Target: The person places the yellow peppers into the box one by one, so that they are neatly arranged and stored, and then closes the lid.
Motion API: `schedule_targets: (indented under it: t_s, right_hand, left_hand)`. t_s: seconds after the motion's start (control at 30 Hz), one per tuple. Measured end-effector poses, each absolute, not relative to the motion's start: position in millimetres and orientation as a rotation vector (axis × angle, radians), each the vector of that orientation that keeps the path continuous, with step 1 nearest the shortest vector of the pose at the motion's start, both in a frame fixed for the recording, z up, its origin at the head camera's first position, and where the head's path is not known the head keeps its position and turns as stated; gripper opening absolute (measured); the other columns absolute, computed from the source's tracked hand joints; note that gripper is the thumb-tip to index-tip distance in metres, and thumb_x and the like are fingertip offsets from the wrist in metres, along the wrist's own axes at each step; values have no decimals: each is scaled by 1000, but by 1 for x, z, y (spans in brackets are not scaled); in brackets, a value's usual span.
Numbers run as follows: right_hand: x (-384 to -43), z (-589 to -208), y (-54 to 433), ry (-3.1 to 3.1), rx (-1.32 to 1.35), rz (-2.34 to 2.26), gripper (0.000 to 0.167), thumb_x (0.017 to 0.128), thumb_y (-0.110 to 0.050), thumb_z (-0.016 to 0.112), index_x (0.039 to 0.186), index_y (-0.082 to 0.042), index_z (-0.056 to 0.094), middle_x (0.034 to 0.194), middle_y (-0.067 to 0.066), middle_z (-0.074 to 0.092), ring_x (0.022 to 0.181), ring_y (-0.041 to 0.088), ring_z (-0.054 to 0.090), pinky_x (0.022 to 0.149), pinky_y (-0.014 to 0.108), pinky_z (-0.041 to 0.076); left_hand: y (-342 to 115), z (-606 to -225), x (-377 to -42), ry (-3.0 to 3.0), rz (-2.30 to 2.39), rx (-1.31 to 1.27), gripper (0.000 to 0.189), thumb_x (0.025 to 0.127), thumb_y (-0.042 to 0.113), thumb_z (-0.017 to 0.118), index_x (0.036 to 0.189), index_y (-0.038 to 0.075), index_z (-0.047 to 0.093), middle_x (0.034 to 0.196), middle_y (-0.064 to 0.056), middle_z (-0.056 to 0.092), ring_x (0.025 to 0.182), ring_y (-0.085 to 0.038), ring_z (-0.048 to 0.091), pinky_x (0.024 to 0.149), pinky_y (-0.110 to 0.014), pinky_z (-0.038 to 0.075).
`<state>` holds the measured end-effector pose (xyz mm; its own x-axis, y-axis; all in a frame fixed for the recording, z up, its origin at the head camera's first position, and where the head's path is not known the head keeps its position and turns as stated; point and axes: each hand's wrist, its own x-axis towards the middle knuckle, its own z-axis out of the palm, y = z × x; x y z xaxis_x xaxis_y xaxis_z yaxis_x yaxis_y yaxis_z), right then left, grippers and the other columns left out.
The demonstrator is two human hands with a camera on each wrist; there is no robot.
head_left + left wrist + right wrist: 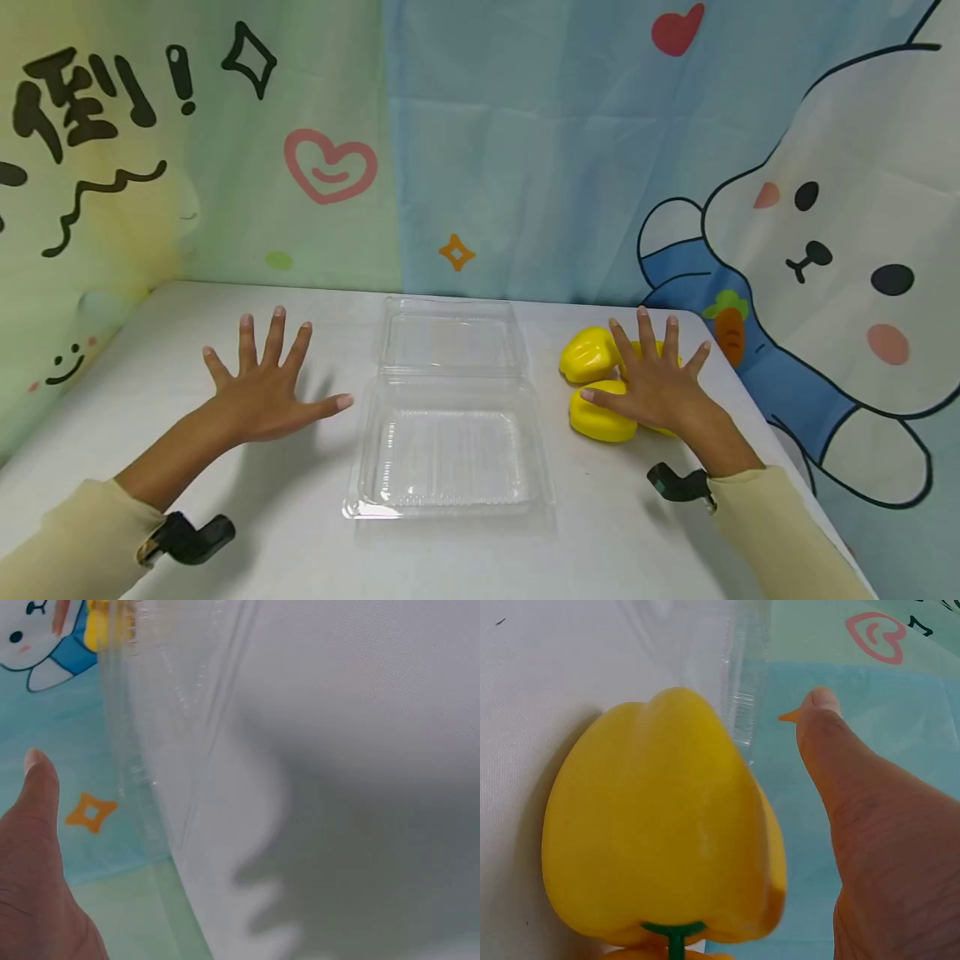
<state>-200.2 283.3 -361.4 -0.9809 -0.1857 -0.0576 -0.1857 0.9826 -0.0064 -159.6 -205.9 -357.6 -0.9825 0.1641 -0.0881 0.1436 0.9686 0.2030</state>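
Observation:
My left hand (266, 400) is spread wide above the white table, left of a clear plastic clamshell box (450, 458), and holds nothing. The box lies with its lid (453, 337) folded back toward the wall. Over on the right, my right hand (663, 387) hovers with spread fingers above several yellow bell peppers (588, 354), partly hiding those behind it. In the right wrist view one yellow pepper (660, 817) with a green stem (675, 937) fills the middle, and the thumb (855, 787) stands apart from it. The left wrist view shows the left thumb (37, 825) and the hand's shadow.
A white-covered table (300, 542) carries everything. Behind it hangs a printed cloth (517, 150) with hearts, stars and a white rabbit (840, 333). Dark wrist cameras (191, 537) are strapped at both sleeves.

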Motion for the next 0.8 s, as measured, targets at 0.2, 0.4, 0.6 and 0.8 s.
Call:
schedule_targets:
  t_s: [0.2,0.4,0.6,0.8]
  right_hand:
    - [-193,-357,287,3092,-361,-130,107,82,-76,48,157,-14,3,157,24,-18,135,55,-23,89,79,-19]
    - [-189,-358,295,3121,-478,-371,101,86,-66,57,157,-14,7,158,23,-13,138,49,-21,98,77,-10]
    - [-186,-362,301,3111,-452,-566,95,88,-54,65,156,-10,16,160,24,-4,141,53,-1,99,77,12]
    - [-181,-368,304,3082,-413,-696,84,89,-47,67,152,-6,30,158,24,12,138,51,19,97,74,25]
  left_hand:
    - [-214,-357,-150,3080,383,307,118,79,81,49,156,7,1,154,-20,-29,134,-37,-37,92,-74,-23]
    - [-214,-358,-137,3102,480,406,118,79,76,56,156,7,-1,155,-16,-30,137,-35,-34,94,-72,-23]
    - [-214,-366,-122,3066,727,461,116,81,64,66,156,10,-4,155,-13,-30,139,-34,-30,99,-69,-21]
    - [-213,-378,-110,2989,947,484,116,81,53,73,156,8,-3,155,-15,-28,140,-36,-28,103,-67,-16]
